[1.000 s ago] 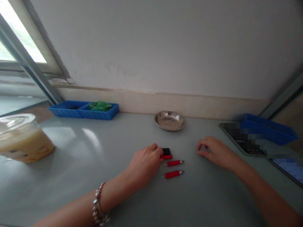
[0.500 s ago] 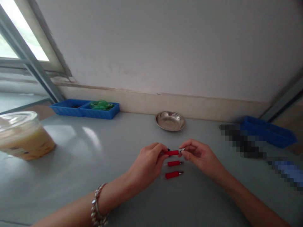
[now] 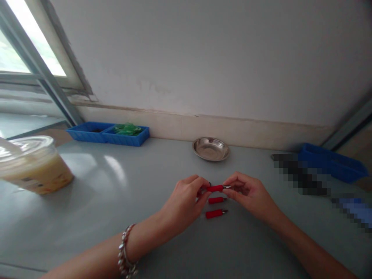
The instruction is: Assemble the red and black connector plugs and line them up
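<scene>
Between my two hands is a short pen barrel (image 3: pixel 215 188) with a red grip and a silver tip, lying sideways above the table. My left hand (image 3: pixel 187 197) pinches its left end, and the fingers hide that end. At the silver tip, the thumb and fingers of my right hand (image 3: pixel 247 192) are closed. Two similar red pen barrels, the upper one (image 3: pixel 216 200) and the lower one (image 3: pixel 214 214), lie on the table just below, roughly parallel, their tips to the right.
A steel dish (image 3: pixel 211 149) stands near the wall. At the back left is a two-part blue tray (image 3: pixel 124 140) holding green pieces. A plastic drink cup (image 3: pixel 37 170) stands at the left. Another blue tray (image 3: pixel 331 164) and blurred-out items lie at the right.
My view has shifted slightly to the left. The silver tip has gone from tilted up to roughly in line with the red grip. Both hands keep their places around the pen barrel.
</scene>
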Demonstrator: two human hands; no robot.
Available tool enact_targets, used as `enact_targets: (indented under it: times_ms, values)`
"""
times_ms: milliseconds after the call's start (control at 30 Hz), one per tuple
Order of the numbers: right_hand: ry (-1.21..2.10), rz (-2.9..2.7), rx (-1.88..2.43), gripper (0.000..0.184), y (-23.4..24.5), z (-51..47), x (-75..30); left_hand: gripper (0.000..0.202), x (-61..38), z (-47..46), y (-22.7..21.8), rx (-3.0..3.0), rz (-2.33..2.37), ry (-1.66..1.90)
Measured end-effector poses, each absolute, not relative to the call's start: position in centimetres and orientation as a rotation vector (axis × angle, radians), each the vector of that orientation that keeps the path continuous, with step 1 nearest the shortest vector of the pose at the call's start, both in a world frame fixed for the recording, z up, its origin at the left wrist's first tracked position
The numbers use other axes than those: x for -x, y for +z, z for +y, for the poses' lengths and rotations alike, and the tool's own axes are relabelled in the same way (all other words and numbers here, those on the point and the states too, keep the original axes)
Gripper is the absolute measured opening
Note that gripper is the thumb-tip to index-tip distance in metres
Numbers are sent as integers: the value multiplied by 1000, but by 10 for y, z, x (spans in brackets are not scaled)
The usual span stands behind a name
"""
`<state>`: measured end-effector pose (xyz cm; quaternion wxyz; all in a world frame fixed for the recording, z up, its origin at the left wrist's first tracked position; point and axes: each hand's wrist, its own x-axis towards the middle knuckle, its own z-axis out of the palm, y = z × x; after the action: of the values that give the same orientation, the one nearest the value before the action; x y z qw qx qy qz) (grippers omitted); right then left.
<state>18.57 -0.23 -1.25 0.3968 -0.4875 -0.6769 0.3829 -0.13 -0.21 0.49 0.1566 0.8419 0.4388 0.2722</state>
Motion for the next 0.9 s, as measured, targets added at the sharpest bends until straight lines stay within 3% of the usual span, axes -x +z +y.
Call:
enact_targets:
  times_ms: [467, 767, 900]
  values:
    - [879, -1801, 1224, 8, -13, -4, -186, 13, 4, -1, 3, -2457, 1140, 804]
    - [940, -1745, 1252, 16, -13, -6, -184, 12, 3, -3, 4, -2457, 1190, 775]
    - [788, -1905, 1294, 31, -11, -6, -185, 12, 3, -3, 3, -2449, 1173, 785]
